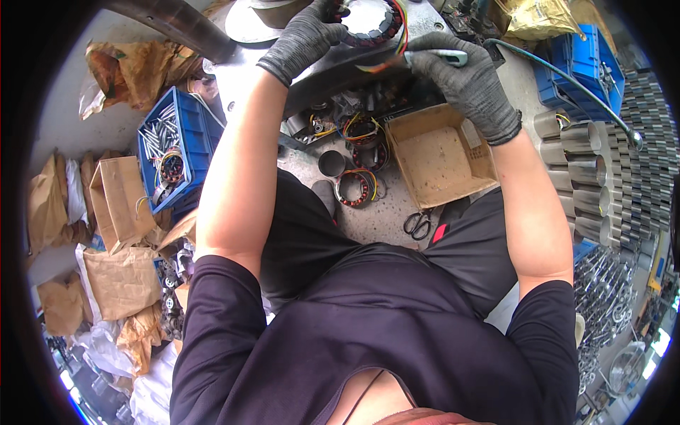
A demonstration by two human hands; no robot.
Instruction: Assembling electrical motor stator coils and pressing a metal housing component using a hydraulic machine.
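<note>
On the metal bench point(421, 21) at the top of the view lies a ring-shaped motor stator point(393, 28) with dark windings. Red, yellow and green lead wires point(404, 25) run down from its right side. My left hand point(304, 42), in a grey knit glove, has its fingers curled at the stator's left edge. To the right, my gloved right hand point(464, 85) is closed around a slim, light grey-handled tool point(443, 55). The tool's working end is hard to make out beside the blurred orange and green wire ends point(379, 66).
Below the bench are more stators point(354, 189), an open cardboard box point(443, 156) and black-handled scissors point(417, 225). A blue bin point(177, 149) of metal shafts stands left, among paper bags point(120, 195). Metal cylinders point(581, 166) are stacked right, near a flexible hose point(567, 78).
</note>
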